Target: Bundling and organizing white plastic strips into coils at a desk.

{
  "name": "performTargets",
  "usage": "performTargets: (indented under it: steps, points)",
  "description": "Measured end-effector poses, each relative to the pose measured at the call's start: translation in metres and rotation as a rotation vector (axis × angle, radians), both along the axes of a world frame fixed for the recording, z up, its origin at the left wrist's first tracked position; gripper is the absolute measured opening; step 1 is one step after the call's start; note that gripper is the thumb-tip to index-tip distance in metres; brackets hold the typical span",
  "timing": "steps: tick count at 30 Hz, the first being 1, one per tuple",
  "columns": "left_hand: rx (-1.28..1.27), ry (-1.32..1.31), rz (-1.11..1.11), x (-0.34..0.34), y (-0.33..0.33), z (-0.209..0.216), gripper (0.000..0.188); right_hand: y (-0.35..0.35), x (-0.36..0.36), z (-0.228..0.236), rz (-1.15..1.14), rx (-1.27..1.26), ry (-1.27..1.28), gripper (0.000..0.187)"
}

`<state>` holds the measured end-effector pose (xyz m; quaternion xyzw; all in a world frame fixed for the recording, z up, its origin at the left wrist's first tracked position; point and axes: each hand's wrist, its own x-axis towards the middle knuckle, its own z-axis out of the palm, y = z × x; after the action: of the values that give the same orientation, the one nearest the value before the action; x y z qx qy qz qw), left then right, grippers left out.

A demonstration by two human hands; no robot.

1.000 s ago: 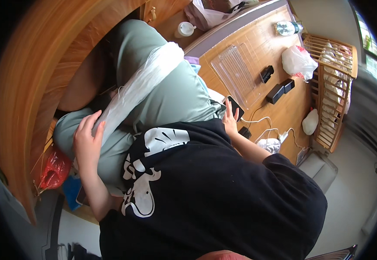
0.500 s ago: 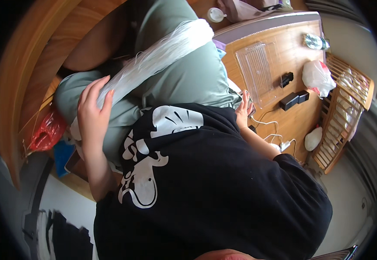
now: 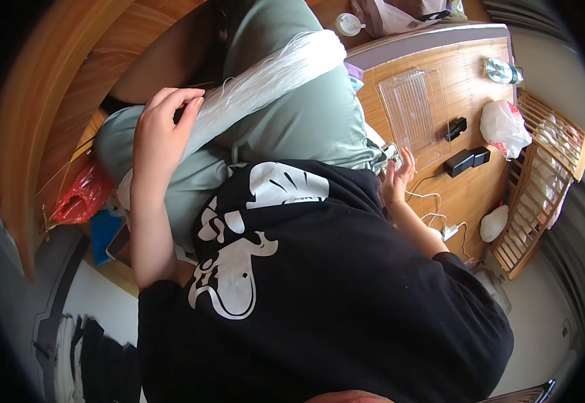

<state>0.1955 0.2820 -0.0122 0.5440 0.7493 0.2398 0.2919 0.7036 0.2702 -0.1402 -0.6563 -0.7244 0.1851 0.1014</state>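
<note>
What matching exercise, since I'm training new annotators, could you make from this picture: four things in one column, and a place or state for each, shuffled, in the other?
Things:
1. White strand bundle
2. Crinkled red bag
3. Clear bottle
4. Right hand

Places or states:
A. On its side on the wooden table
B. Fingers and thumb spread apart
C. Across the grey-green trousers
D. Left of the left forearm

Right pairs: 1-C, 2-D, 3-A, 4-B.
</note>
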Motion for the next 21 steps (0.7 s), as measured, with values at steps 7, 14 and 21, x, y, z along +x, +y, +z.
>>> performTargets:
  steps: [7, 14, 21]
  points:
    - [-0.05, -0.13, -0.046, 0.017, 0.02, -0.02, 0.021, 0.02, 0.028, -0.008, -0.24, -0.014, 0.288, 0.028]
    - [-0.099, -0.285, 0.042, 0.02, 0.025, -0.032, 0.017, 0.054, 0.048, 0.013, -0.429, -0.041, 0.557, 0.051]
    - [-0.081, -0.616, 0.187, 0.012, 0.02, -0.048, 0.015, 0.084, 0.043, 0.017, -0.386, -0.065, 0.501, 0.047]
